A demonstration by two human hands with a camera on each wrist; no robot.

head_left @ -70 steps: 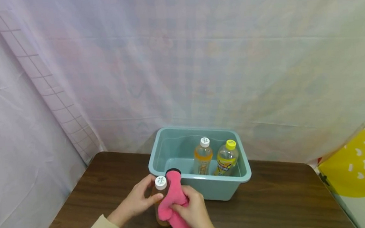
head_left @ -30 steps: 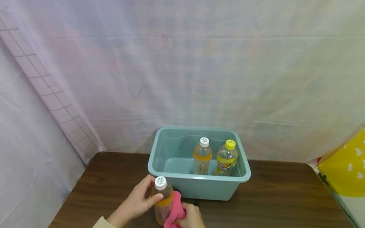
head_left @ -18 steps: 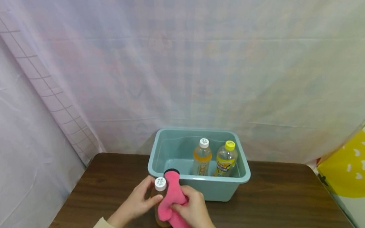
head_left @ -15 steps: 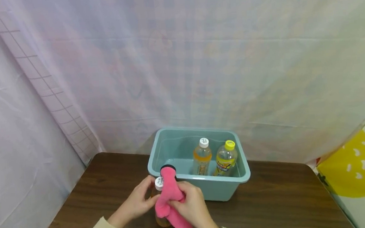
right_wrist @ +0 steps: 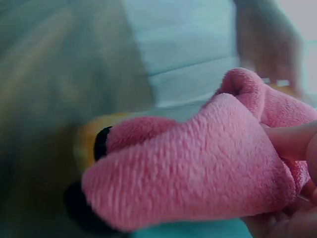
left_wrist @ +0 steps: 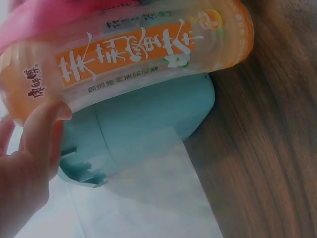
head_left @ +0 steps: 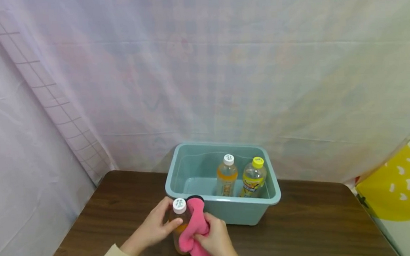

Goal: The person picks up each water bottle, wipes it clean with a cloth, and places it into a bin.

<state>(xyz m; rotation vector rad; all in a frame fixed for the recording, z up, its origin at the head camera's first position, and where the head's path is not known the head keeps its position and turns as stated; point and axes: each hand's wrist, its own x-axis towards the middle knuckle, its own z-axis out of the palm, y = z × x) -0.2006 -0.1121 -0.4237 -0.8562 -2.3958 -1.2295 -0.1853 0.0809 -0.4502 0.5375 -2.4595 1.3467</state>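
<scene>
My left hand holds a bottle of orange drink around its upper part, thumb in front, below the white cap. The bottle stands upright at the front of the table, and its orange label with white lettering shows in the left wrist view. A fluffy pink cloth with black edging is bunched in my right hand, thumb pressing on a fold. It lies along the bottle's right side and covers part of it. The cloth fills much of the right wrist view.
Just behind the hands sits a teal basin on the dark wooden table. Inside it stand a white-capped orange drink bottle and a yellow-capped bottle. A pale curtain hangs behind. Something yellow with cutouts is at right.
My right hand has moved the cloth up and down along the bottle's side. Since half a second ago it has come lower and rightward, uncovering the cap. The left hand stays in place.
</scene>
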